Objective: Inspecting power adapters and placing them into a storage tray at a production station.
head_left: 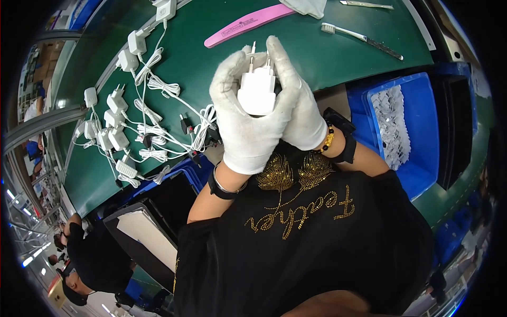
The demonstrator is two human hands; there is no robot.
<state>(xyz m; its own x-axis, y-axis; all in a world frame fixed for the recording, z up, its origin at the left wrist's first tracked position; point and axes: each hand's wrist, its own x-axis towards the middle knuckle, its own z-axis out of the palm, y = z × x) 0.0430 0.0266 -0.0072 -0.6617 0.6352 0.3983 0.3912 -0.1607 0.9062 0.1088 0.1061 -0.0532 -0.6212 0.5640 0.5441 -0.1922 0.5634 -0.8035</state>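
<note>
A white power adapter (256,94) with two plug pins pointing away from me is cupped between both my gloved hands, over the near part of the green table (195,68). My left hand (232,100) in its white glove wraps the adapter's left side. From the right, my right hand (296,95), also gloved, closes on it with a finger stretched up beside the pins. The fingers behind the adapter are mostly hidden. To the left lie several white power adapters (117,100) with bundled white cables (153,127).
A pink nail file (248,24) lies beyond my hands, next to a whitish cloth (307,6). Farther right are a toothbrush (362,38) and tweezers (366,5). A blue bin (425,121) of small white pieces stands at right. Another person (95,259) is at lower left.
</note>
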